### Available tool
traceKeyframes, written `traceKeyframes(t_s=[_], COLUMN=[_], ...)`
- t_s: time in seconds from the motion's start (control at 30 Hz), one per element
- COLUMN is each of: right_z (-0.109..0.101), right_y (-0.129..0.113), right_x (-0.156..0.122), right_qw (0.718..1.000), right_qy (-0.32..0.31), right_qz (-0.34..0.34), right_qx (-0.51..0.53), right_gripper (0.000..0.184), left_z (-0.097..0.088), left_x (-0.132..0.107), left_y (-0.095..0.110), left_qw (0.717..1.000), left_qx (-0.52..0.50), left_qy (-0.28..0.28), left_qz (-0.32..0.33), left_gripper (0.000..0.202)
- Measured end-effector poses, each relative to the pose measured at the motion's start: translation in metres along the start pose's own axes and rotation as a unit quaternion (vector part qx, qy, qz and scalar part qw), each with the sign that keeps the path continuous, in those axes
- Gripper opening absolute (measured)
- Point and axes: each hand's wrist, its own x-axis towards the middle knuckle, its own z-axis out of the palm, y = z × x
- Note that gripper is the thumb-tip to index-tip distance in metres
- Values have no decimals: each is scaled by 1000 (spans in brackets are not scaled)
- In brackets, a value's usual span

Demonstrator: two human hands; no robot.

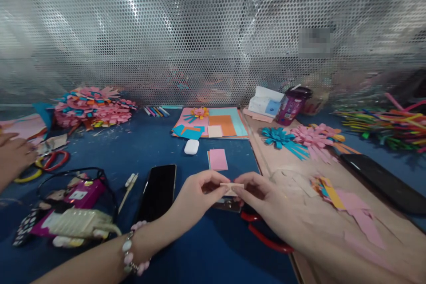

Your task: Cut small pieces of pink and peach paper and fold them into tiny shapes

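Between both hands is a small piece of pale cream paper point(232, 185), seen nearly edge on. My left hand point(203, 190) pinches its left end between thumb and fingers, a beaded bracelet on the wrist. At the other end, my right hand point(262, 193) pinches it the same way. Red-handled scissors point(268, 237) lie under my right hand, their blades partly hidden. Just beyond my fingers rests a small stack of pink paper pieces point(218, 159). A black phone point(157, 193) lies to the left of my left hand.
Coloured paper sheets point(229, 122) and a white earbud case point(191, 147) lie ahead. Paper flowers stand in a pile point(93, 108) at left and on cardboard point(262, 142) at right. A purple cup point(293, 105) is behind. Another person's hand point(15, 157) is at far left.
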Motion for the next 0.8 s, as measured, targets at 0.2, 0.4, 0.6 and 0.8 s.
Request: traceKeyframes(t_s=[0.2,0.4,0.6,0.8], right_z=[0,0,-1,-1], right_y=[1,2,2,-3], right_x=[1,0,0,0], right_qw=[1000,1000,1000,999], right_qy=[3,-3,-6,1], right_qz=[-6,-3,-5,-12], right_qx=[-8,-3,-9,-31], right_gripper=[18,20,19,21], left_z=[0,1,0,2], left_x=[0,-2,-1,2], left_y=[-1,1,1,5], left_qw=[1000,1000,1000,1000], left_qx=[12,10,6,13], left_qy=[1,0,2,20], left_qz=[2,-10,-8,3], left_gripper=[20,20,19,16])
